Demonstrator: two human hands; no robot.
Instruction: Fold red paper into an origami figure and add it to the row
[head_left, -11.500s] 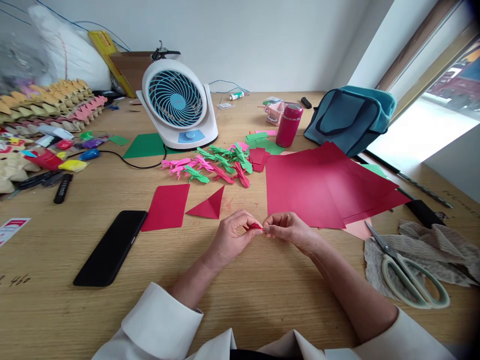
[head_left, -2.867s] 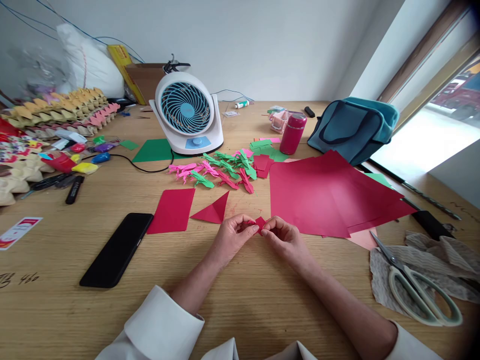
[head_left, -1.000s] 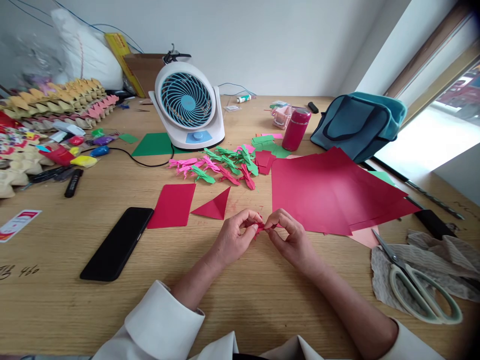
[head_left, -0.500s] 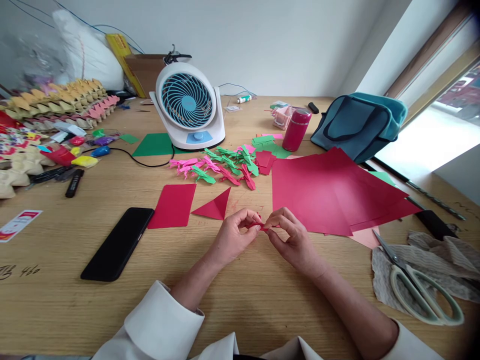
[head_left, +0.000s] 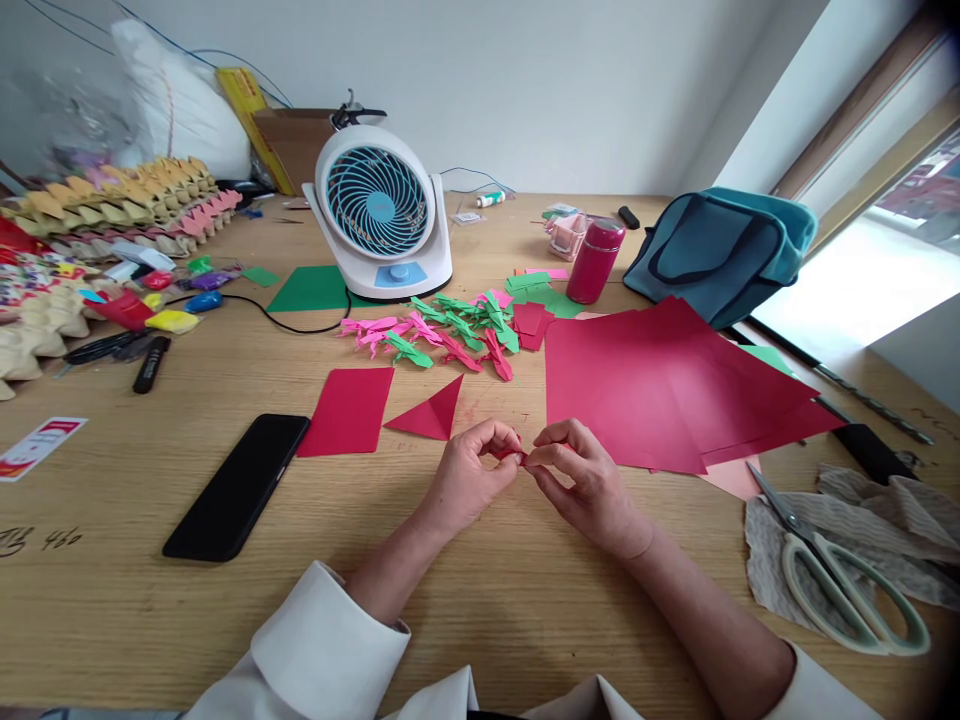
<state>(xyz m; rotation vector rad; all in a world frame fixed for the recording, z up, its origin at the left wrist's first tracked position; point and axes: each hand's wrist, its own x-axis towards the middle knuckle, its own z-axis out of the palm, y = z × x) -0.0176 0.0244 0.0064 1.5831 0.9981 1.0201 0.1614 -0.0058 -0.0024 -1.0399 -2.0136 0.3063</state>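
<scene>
Between my fingertips is a small folded piece of red paper (head_left: 509, 453), mostly hidden by the fingers. My left hand (head_left: 474, 468) is closed in a pinch on its left part. My right hand (head_left: 586, 487) pinches its right end, thumb and forefinger close to the left fingertips. Just beyond my left hand lies a creased red paper triangle (head_left: 431, 414). A stack of red paper rectangles (head_left: 349, 410) is left of it. Farther back sits a pile of folded green paper figures (head_left: 457, 322), with pink ones (head_left: 367, 328) and red ones (head_left: 496, 355) among them.
Large red sheets (head_left: 622, 390) spread to the right, near scissors (head_left: 832, 570) on a crumpled cloth (head_left: 772, 540). A black phone (head_left: 236, 487) lies left. Behind stand a fan (head_left: 382, 215), a red flask (head_left: 596, 262) and a blue bag (head_left: 712, 255).
My right fingers have shifted slightly on the red paper, and less of it shows between the hands. The whole view has moved a little; the other things stay in place.
</scene>
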